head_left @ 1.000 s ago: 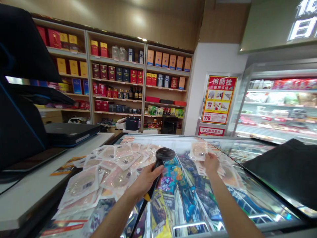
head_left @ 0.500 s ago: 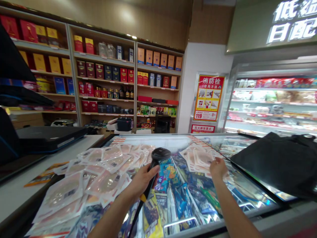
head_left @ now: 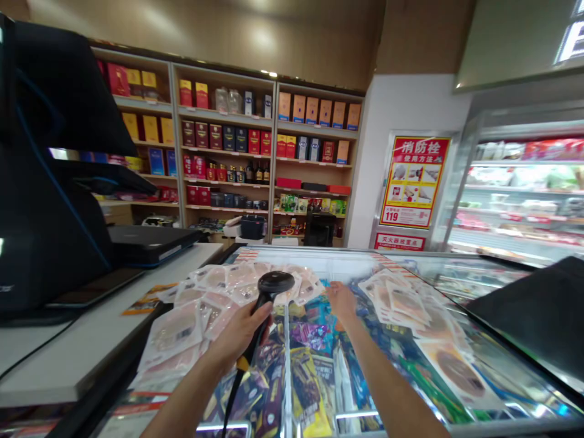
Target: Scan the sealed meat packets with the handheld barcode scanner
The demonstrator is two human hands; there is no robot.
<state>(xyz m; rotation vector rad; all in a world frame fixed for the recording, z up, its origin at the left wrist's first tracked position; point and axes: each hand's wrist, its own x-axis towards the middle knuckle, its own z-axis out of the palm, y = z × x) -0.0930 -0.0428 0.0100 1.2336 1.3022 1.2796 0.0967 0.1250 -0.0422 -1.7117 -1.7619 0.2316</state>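
Observation:
My left hand is wrapped around the handle of a black barcode scanner, its head tilted up and its cable trailing down. Flat clear packets with round pale contents lie overlapping on the freezer's glass top, left of and behind the scanner. My right hand hovers by the right edge of that pile, fingers reaching left with no packet seen in them. To its right lies a second spread of the same packets; one packet lies nearer the front.
Bagged frozen goods show under the glass. On the left counter stand a dark till screen and a black flat device. A black bag sits at right. Shelves of boxes line the back.
My right hand has moved left from the right-hand packets to the left pile's edge. More packets now show on the right. The view has turned left; the scanner stays in my left hand.

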